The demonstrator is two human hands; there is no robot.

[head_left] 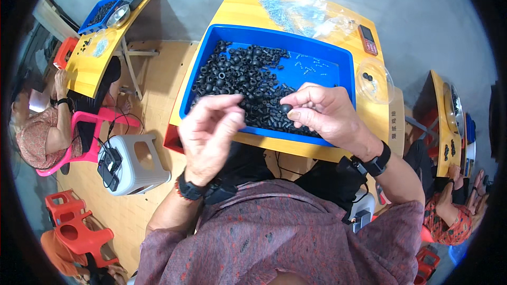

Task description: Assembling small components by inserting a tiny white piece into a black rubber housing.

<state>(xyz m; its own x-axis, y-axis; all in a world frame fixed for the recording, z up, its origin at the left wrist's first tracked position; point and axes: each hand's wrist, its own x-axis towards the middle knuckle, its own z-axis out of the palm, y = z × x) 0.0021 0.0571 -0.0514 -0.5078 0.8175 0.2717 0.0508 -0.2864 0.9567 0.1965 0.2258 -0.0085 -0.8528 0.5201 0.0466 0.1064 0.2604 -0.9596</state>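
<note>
Both my hands are over the near side of a blue tray (346, 74) heaped with small black rubber-like pieces (232, 71), some round-headed, some hollow. My right hand (327, 113) pinches a small black round-headed piece (286, 108) between thumb and fingers. To its left, my left hand (208, 132) hovers at the tray's near rim, thumb and forefinger apart, with nothing visible between them. Its fingers are slightly blurred. Tiny pale bits (309, 66) lie on the tray's bare right-hand floor.
Behind the tray lie clear plastic bags (301, 13) and a red phone (368, 39). A clear round dish (375, 82) with a few black pieces stands at the right. Other people sit at tables left and right. A grey stool (134, 163) with cables stands at left.
</note>
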